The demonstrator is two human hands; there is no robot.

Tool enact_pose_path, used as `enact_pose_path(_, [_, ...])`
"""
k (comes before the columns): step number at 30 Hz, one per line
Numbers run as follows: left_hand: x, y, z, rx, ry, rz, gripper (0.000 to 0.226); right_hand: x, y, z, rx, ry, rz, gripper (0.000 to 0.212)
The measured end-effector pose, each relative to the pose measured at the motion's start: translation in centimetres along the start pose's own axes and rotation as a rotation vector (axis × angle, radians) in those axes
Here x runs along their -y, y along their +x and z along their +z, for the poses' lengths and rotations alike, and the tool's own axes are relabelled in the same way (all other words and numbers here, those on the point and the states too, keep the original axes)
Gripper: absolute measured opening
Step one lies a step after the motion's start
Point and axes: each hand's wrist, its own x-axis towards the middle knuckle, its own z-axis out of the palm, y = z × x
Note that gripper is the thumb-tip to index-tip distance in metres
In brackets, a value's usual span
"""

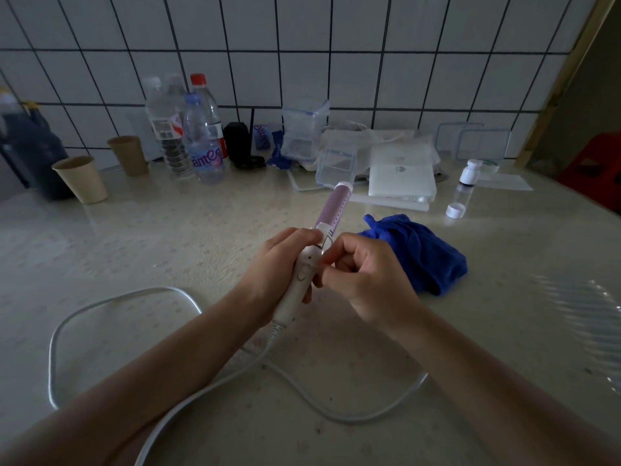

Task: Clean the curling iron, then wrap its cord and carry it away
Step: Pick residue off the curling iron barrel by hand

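A curling iron (331, 210) with a pink barrel and white handle is held above the table, barrel pointing away toward the back. My left hand (275, 264) grips its white handle from the left. My right hand (363, 280) has its fingers curled, with fingertips pinching at the handle near the clamp lever. The white cord (111, 304) runs from the handle's base and lies in loose loops on the table in front of me. A crumpled blue cloth (423, 250) lies on the table just right of my hands, untouched.
Along the tiled back wall stand two paper cups (82, 179), several plastic water bottles (201, 139), a black item (237, 139), clear plastic containers (304, 129), white boxes (401, 176) and a small capped vial (462, 193). A dark jug (30, 146) stands far left.
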Motion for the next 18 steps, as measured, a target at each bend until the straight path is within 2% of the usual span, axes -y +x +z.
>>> enact_pose_path(5, [-0.26, -0.03, 0.01, -0.017, -0.004, 0.005, 0.042, -0.11, -0.01, 0.22, -0.031, -0.007, -0.012, 0.012])
enact_pose_path(11, [-0.3, -0.28, 0.1, 0.016, -0.043, -0.039, 0.042, 0.45, -0.29, 0.66, 0.04, 0.021, 0.014, 0.017])
enact_pose_path(18, [-0.62, -0.54, 0.46, 0.06, -0.131, -0.076, 0.037, 0.39, -0.71, 0.91, 0.075, 0.048, 0.011, 0.007])
